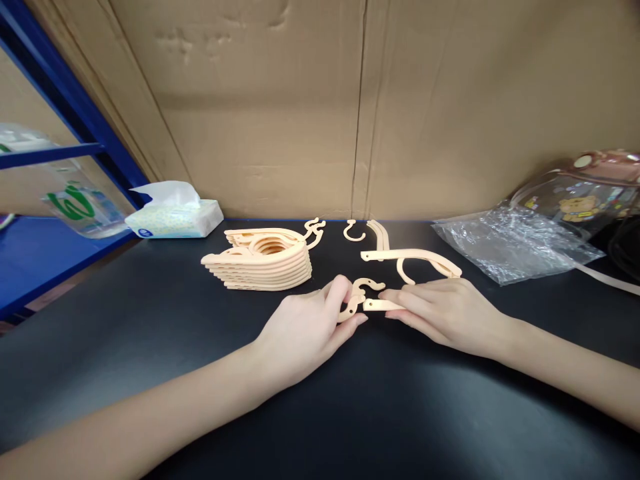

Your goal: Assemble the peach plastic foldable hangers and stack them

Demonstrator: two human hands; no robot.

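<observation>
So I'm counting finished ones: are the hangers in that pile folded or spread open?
Folded. The pile of hangers lies flat and compact on the table, arms tucked in.

Both bare forearms reach in from the near corners and meet mid-table. The left hand (305, 330) is curled, thumb and fingertips pinched together. The right hand (447, 313) lies flatter, fingers pointing left, seemingly pinching too.

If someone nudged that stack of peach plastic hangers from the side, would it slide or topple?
The stack of hangers looks low and wide, so it would probably slide rather than tip. The pieces seem thin, stiff and light, and the upper ones might shift out of line on the smooth black table.
</observation>
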